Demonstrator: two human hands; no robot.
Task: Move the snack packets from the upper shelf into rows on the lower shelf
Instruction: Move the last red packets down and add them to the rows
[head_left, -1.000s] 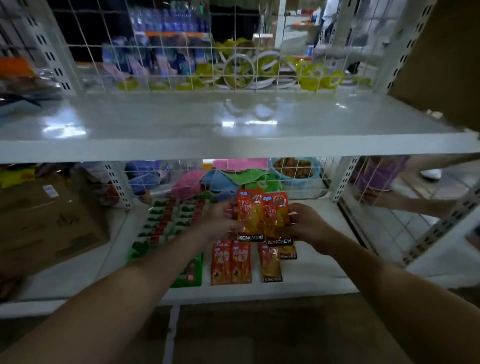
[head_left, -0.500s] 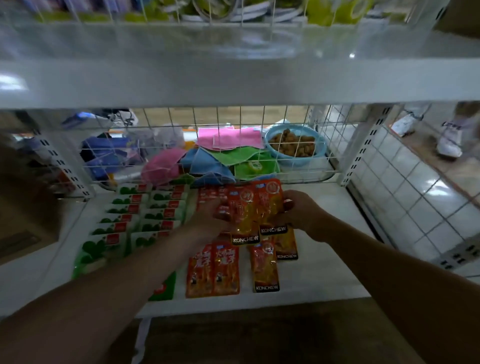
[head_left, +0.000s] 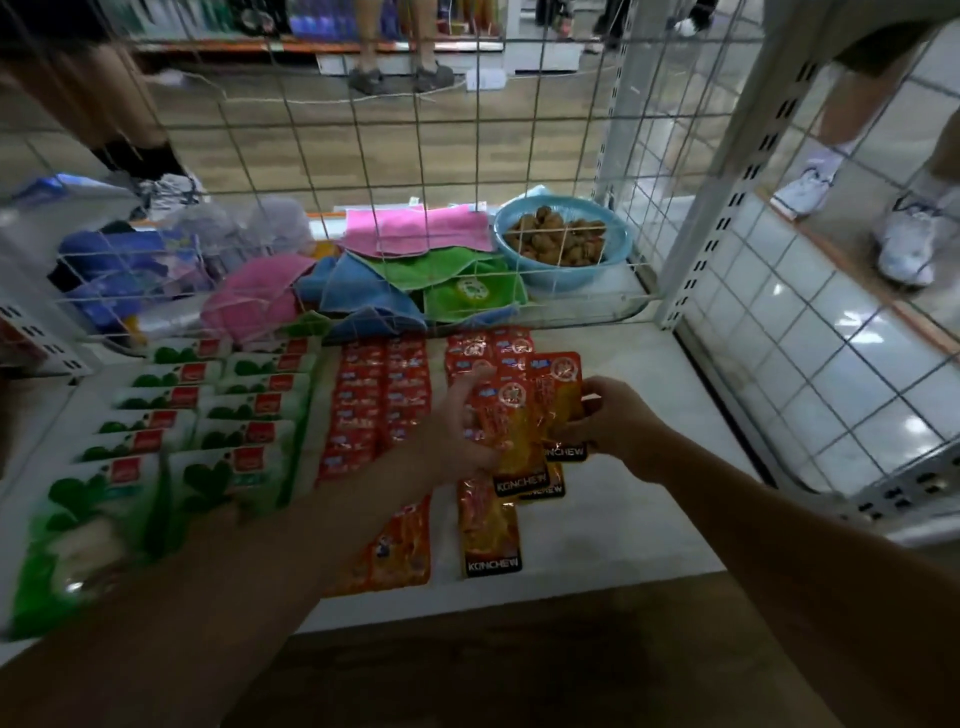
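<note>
**Head view.** Two held packets, orange and lettered KONCHEW, were kept fanned and overlapping above the middle of the lower shelf; whether their lower ends touched the shelf could not be told. The left hand was curled round the left edge of the pair, its fingers bent over the front faces. The right hand pinched the right edge of the right-hand packet between thumb and fingers. Beneath the pair, a laid orange row of like packets was spread flat on the shelf, running from its back towards its front edge, each packet overlapping the next. Just left of that row on the shelf, red packets were laid in two overlapping columns, partly hidden by the left forearm. Further left on the shelf, green-and-white packets were set out in two columns reaching the front edge. The back of the shelf was closed by a wire mesh panel. Behind the shelf, beyond that panel, folded cloths in pink, green and blue and a blue bowl of brown pieces were seen. At the shelf's right rear corner a white slotted post was fixed upright.
</note>
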